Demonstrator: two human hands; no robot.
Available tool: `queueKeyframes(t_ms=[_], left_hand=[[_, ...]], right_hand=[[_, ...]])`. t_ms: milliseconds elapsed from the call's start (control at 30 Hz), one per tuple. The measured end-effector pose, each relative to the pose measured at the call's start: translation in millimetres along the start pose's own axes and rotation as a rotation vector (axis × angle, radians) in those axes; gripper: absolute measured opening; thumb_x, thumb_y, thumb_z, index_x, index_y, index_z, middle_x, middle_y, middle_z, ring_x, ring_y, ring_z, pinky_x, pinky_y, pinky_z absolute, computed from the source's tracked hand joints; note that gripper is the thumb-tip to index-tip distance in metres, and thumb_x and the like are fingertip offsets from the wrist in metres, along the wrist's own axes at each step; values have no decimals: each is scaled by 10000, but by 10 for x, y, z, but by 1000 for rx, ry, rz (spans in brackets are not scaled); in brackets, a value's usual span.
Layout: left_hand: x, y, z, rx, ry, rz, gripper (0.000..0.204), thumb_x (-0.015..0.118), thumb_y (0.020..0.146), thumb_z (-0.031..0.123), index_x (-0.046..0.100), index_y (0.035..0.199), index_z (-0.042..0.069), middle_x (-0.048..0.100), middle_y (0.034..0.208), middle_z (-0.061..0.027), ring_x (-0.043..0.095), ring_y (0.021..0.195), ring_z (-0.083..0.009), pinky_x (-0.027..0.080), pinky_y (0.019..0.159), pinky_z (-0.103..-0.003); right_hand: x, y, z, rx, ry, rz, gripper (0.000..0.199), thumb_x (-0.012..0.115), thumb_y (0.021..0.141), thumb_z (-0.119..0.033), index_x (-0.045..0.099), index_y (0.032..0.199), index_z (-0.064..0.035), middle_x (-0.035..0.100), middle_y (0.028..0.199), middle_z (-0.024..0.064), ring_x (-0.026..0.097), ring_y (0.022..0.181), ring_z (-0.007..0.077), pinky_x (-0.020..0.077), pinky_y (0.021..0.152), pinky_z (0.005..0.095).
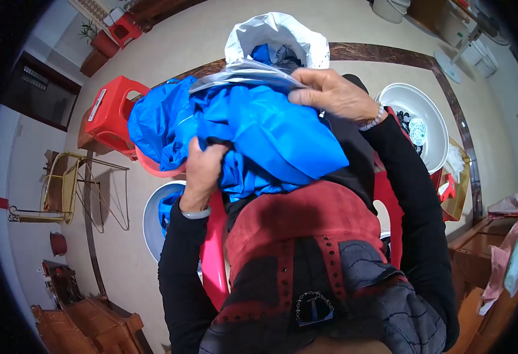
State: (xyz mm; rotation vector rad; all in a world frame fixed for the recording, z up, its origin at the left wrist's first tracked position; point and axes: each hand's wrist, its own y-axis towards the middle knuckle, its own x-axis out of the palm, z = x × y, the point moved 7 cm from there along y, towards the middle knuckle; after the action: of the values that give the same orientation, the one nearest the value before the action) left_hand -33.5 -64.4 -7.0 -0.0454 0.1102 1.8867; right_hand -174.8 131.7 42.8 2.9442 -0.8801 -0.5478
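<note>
Two bare hands work at a large heap of blue cloth (270, 127), which lies across the person's lap and spreads left toward a red stool (110, 112). Along its upper edge runs a silver-grey layer (241, 76); whether this is the blue cloth's own underside, I cannot tell. The right hand (336, 97) has its grip nearly closed, thumb and fingers pinching the right end of that layer. The left hand (203, 171) is at the near folds, thumb upward, its fingers hidden in the cloth, so how far its grip is closed cannot be told.

As for labels, the stool bears a white sticker (96, 106) on its side, with print too small to read. Just beyond the heap stands a white sack (241, 44), its mouth open, with blue and dark grey cloth (282, 56) inside; dark specks show near its right rim, too small to make out as writing. To the right, a white basin (438, 118) holds small black pieces (403, 118) and a round white thing (417, 131) with greenish marks, equally unreadable. Near the left forearm, another basin (153, 224) holds more blue cloth.
</note>
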Motion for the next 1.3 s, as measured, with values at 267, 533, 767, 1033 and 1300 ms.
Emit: queueKeyframes(t_ms=[267,533,767,1033,1300], left_hand=[[50,-125,-184,407,468,-250,337,573,913,190,541,1202,20,609,1154,-115,595,1046,-208,480,843,-320],[163,24,-38,-96,-828,-227,507,452,977,333,366,1371,26,506,1311,-135,514,1189,-265,414,1016,-423],[350,124,45,-154,-943,-249,503,437,978,347,387,1362,27,495,1330,-142,521,1179,-276,416,1010,-429],[-64,176,49,-78,-1164,-312,495,439,966,383,460,1315,33,546,1276,-148,535,1154,-306,412,1011,-451],[185,240,104,-98,-1175,-415,454,468,955,371,512,1274,50,576,1238,-149,555,1127,-305,434,985,-460]], right_hand=[[-1042,112,548,-72,-262,463,224,531,877,-115,632,1059,-31,572,829,-8,522,782,83,456,719,229],[-877,-166,92,-218,-380,607,316,610,860,-165,591,1147,-34,613,1003,69,589,891,137,479,812,269],[12,-469,-766,-540,-751,480,457,703,761,-197,570,1165,-31,612,1051,143,616,914,297,481,827,351],[-728,-437,554,-124,-994,402,430,698,676,-72,550,1079,-44,597,973,177,595,892,357,473,793,420],[-166,-520,-761,-515,-790,432,522,730,729,-188,542,1195,-44,566,1158,159,567,1051,311,457,876,370]])
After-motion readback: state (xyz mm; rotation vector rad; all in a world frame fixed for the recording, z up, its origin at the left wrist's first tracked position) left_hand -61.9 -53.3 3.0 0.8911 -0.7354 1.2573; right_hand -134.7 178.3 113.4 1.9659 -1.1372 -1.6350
